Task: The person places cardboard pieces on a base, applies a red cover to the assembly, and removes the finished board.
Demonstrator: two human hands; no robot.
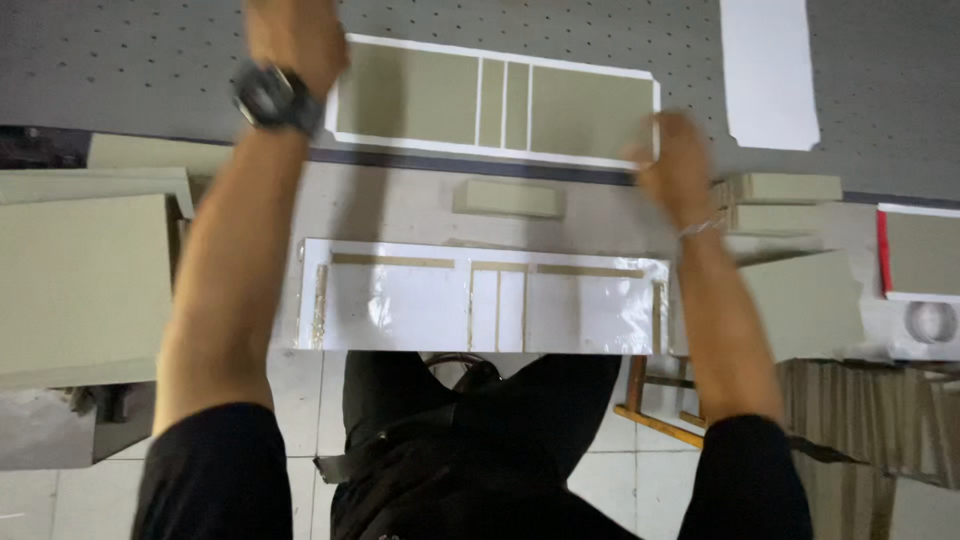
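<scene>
From the head view, the left hand [296, 40] at the upper left of the frame and the right hand [676, 160] right of centre each press an end of a white-bordered sheet with grey boards [495, 102]; whether the fingers grip or lie flat I cannot tell. Even pressure at both ends would likely keep it square. It lies on a dark perforated tabletop [120, 70]; lower down sit a glossy white template [485, 297], board stacks [80, 280] and a tiled floor [300, 400].

Board sheet [495, 102] behind small block [508, 198]
</scene>
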